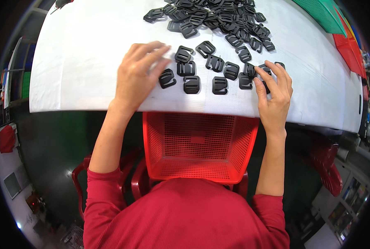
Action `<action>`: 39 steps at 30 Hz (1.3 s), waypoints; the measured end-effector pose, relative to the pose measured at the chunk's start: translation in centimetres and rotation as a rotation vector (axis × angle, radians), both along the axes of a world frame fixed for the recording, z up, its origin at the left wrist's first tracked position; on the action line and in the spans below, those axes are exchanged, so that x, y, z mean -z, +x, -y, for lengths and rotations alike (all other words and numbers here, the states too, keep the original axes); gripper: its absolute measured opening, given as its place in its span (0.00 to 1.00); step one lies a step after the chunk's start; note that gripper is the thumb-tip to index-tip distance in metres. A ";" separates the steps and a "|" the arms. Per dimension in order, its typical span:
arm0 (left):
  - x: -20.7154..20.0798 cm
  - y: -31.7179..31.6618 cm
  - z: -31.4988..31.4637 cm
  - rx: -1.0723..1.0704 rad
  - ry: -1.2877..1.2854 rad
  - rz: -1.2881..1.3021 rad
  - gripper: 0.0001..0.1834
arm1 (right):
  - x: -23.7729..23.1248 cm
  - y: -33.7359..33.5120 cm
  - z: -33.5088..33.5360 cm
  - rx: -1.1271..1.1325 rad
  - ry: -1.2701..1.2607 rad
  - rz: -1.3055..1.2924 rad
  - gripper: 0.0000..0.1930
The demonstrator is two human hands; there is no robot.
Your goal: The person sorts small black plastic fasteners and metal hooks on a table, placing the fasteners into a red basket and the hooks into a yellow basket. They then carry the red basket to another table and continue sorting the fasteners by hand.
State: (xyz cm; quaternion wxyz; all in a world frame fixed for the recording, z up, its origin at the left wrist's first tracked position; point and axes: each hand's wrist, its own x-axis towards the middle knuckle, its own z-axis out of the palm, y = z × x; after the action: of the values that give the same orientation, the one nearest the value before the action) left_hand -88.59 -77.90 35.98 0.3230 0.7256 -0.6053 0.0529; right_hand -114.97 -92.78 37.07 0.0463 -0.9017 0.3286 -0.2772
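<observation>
Several black plastic strap buckles, each with slots and a hooked side, lie loosely spread near the table's front edge; one slotted buckle (191, 84) is at the middle left, another buckle (219, 85) right of it. My left hand (140, 68) hovers at the left end of this spread, slightly blurred, thumb and fingers apart, nothing visible in it. Closest to it is a buckle (167, 78). At the right end my right hand (275, 88) has its fingers spread over some buckles, its fingertips at a buckle (249, 69); those beneath the fingers are partly hidden.
A heap of the same buckles (212, 16) covers the far middle of the white-covered table (85, 54). Below the front edge, between my arms, sits a red mesh basket (199, 169). Green (317, 12) and red baskets (350, 52) stand at the far right.
</observation>
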 end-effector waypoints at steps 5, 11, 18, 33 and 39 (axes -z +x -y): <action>0.8 -0.4 1.7 0.120 0.004 0.167 0.15 | 0.1 3.8 -1.5 -0.170 0.017 0.051 0.12; 0.1 -0.4 2.5 0.043 -0.037 -0.011 0.10 | 1.1 8.0 -1.5 -0.282 -0.031 -0.041 0.14; 0.8 0.2 -0.5 -0.123 -0.009 -0.087 0.18 | 0.4 2.5 -1.8 0.009 0.007 -0.084 0.28; 0.8 -2.3 0.4 0.236 0.220 -0.036 0.31 | 0.5 5.6 2.9 -0.115 -0.157 0.049 0.10; 0.8 -2.7 -0.7 0.181 0.069 -0.296 0.28 | 0.3 8.0 3.3 -0.109 -0.106 0.081 0.04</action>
State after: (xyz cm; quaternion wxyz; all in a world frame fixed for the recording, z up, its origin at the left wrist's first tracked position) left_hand -91.30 -77.21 35.20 0.3869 0.6788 -0.6153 -0.1046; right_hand -107.01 -96.11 36.79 0.0267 -0.9074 0.2619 -0.3277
